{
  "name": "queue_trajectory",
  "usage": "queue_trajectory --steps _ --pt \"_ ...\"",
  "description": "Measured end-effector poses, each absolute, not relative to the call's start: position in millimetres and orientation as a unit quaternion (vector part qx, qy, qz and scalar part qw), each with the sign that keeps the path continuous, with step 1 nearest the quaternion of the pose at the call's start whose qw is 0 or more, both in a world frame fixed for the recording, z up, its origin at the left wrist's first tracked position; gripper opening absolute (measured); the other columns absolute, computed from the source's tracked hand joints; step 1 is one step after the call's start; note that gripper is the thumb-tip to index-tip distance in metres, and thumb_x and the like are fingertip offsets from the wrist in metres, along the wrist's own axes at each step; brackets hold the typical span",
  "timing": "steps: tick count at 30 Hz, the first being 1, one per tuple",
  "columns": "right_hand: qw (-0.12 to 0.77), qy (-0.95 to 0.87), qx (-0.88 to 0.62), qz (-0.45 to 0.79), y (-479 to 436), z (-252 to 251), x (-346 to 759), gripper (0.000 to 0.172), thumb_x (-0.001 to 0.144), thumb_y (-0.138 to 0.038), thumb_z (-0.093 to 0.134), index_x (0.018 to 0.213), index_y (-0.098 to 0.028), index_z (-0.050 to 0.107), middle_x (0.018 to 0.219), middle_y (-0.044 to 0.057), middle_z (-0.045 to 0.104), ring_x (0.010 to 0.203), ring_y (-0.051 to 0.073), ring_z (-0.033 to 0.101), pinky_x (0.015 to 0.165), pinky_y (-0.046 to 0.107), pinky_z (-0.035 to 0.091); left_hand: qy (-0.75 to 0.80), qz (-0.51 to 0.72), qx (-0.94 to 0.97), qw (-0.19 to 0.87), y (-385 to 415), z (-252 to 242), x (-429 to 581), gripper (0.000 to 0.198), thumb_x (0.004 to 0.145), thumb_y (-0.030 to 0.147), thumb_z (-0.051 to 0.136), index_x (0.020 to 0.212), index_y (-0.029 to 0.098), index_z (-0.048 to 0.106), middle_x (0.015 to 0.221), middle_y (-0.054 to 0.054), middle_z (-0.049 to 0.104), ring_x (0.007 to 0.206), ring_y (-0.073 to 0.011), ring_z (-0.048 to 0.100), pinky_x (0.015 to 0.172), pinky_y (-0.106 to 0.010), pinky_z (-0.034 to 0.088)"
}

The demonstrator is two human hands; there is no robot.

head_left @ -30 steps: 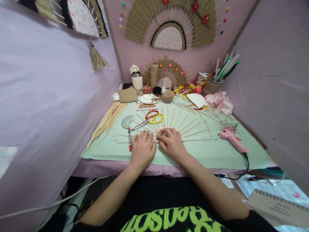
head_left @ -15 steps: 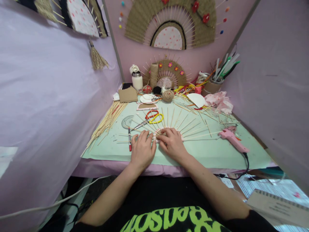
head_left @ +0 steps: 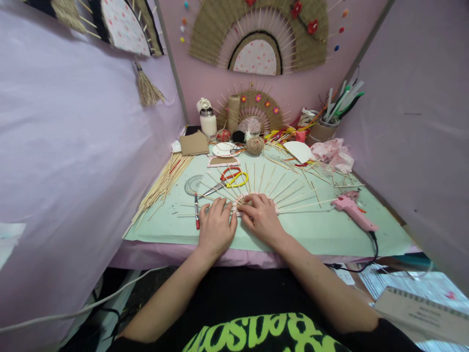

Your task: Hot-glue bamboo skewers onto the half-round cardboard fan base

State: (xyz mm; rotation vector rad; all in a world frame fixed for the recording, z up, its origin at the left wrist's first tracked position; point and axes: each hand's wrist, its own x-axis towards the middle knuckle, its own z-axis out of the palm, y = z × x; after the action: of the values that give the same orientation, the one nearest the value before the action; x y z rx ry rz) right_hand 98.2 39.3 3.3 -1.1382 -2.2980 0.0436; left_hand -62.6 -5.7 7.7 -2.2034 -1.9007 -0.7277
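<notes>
A half-round stick fan (head_left: 275, 195) lies flat on the table, its thin wooden sticks spreading out from a small base with pink-dotted covering. My left hand (head_left: 216, 222) rests palm down over the left-hand sticks, fingers stretched out and a little apart. My right hand (head_left: 261, 217) lies over the fan's base, its bent fingers touching the covering near the middle; neither hand grasps around it. Much of the base is hidden under the hands. Scissors (head_left: 230, 181) with red and yellow handles lie behind the left-hand sticks. Beside my left hand is a red-capped pen (head_left: 197, 211).
A pink glue gun (head_left: 354, 212) lies to the right, its black cord over the table edge. Loose sticks (head_left: 161, 186) are heaped at left, near a clear protractor (head_left: 193, 185). Behind stand a white bottle (head_left: 208, 123), a twine ball (head_left: 255, 144) and a tool holder (head_left: 322, 133).
</notes>
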Motion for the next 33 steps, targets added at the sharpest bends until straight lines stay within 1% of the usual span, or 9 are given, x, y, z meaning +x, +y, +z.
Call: queue_trajectory --steps 6,11,17,24,29,33 --pt "0.284 -0.858 -0.428 0.017 38.5 3.7 97.6 0.021 0.091 -0.022 0.056 0.102 -0.026 0.073 0.116 0.008 0.064 0.110 0.025 0.049 0.086 0.039 0.034 -0.632 -0.239 -0.734 0.069 -6.3 8.7 -62.5 0.033 0.098 0.029 0.045 0.121 0.019 0.066 0.132 -0.013 0.065 0.130 -0.0275 0.054 0.107 -0.049 0.031" --pt "0.275 -0.860 -0.428 0.020 37.7 5.3 96.4 0.019 0.089 -0.023 0.056 0.102 -0.025 0.069 0.118 0.008 0.063 0.110 0.025 0.048 0.086 0.039 0.035 -0.632 -0.240 -0.734 0.067 -6.4 8.3 -62.3 0.033 0.098 0.028 0.045 0.123 0.019 0.065 0.133 -0.014 0.064 0.130 -0.0275 0.053 0.107 -0.049 0.030" --pt "0.277 -0.857 -0.433 0.030 37.3 7.5 95.9 0.024 0.089 -0.023 0.055 0.112 -0.021 0.061 0.121 0.010 0.061 0.112 0.026 0.048 0.088 0.038 0.037 -0.631 -0.242 -0.734 0.069 -6.2 6.8 -62.5 0.033 0.098 0.030 0.045 0.123 0.020 0.064 0.134 -0.013 0.064 0.131 -0.0269 0.052 0.108 -0.049 0.030" --pt "0.299 -0.847 -0.436 0.057 37.1 6.9 96.5 0.027 0.088 -0.022 0.051 0.115 -0.019 0.055 0.117 0.011 0.064 0.108 0.027 0.049 0.089 0.039 0.035 -0.629 -0.239 -0.736 0.072 -6.6 7.1 -62.8 0.035 0.099 0.029 0.044 0.126 0.019 0.063 0.137 -0.013 0.062 0.133 -0.0272 0.051 0.108 -0.049 0.029" --pt "0.303 -0.845 -0.437 0.057 36.7 6.6 96.8 0.029 0.088 -0.023 0.052 0.116 -0.018 0.054 0.115 0.010 0.065 0.106 0.027 0.049 0.089 0.039 0.035 -0.625 -0.246 -0.736 0.078 -6.4 6.7 -63.3 0.037 0.099 0.029 0.043 0.131 0.019 0.059 0.140 -0.013 0.059 0.136 -0.0274 0.049 0.108 -0.048 0.028" --pt "0.307 -0.843 -0.438 0.056 37.1 6.4 97.8 0.029 0.088 -0.023 0.052 0.117 -0.018 0.055 0.114 0.010 0.065 0.107 0.027 0.049 0.088 0.039 0.035 -0.617 -0.262 -0.738 0.080 -6.8 5.7 -63.7 0.036 0.098 0.029 0.045 0.129 0.018 0.060 0.139 -0.013 0.061 0.135 -0.0270 0.050 0.108 -0.047 0.027"
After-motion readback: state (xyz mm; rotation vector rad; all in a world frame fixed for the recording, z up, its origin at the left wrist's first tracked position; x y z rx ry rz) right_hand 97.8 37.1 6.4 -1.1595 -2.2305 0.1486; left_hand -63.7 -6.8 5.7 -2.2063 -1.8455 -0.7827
